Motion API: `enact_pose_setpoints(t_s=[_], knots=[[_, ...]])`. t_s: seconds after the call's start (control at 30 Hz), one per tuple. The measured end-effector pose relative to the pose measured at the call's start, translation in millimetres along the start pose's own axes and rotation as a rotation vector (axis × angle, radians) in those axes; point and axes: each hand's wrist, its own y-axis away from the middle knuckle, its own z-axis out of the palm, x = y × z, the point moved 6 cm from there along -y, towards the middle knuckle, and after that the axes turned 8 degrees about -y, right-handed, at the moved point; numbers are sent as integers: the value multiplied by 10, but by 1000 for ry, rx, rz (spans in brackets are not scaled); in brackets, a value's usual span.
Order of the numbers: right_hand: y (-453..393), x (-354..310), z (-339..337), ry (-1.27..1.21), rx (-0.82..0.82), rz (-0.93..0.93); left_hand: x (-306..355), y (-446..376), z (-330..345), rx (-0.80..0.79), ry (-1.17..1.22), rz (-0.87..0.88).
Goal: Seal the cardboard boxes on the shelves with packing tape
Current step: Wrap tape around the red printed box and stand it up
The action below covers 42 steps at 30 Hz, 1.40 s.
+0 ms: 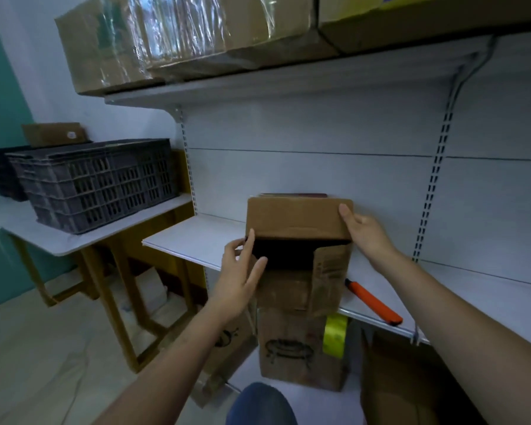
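A small brown cardboard box lies on the white middle shelf with its open end facing me and its flaps hanging outward. My left hand touches the box's left flap with straight fingers. My right hand holds the box's upper right corner, thumb on the top face. A roll of yellow packing tape stands below the shelf edge, beside a printed cardboard box on the lower level.
An orange utility knife lies on the shelf to the right of the box. Large wrapped boxes fill the top shelf. A dark plastic crate sits on a side table at left. Another open box stands at lower right.
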Motion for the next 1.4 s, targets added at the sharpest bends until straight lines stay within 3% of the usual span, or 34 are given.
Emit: enact_pose_setpoints(t_s=[0.17,0.27,0.33,0.53,0.7,0.83,0.93,1.03,1.13,1.3,1.4], knots=[[12,132,63,-48,-23,-5,-80,-98,22,11,-12,55],[113,241,165,65,153,-89,-151,-115,63,26,23,71],[248,337,300,30,282,-45,-193,-128,37,81,75,48],[533,515,713,58,271,-84,-233,-107,115,108,-90,-1],[376,528,469,130,149,-78,-224,-140,112,-228,26,65],[350,562,363,129,-24,-70,-176,-164,-71,-49,-37,105],[436,561,210,-40,94,-120,-181,-64,-211,69,127,111],[491,463,5,-154,151,-278,-119,-38,-338,93,146,174],[425,409,-165,-4,63,-393,-177,-127,-432,40,87,171],[433,363,-9,547,-159,-356,-73,-161,-387,-84,-349,177],[519,271,255,805,-142,-285,35,-175,-249,-40,-528,44]])
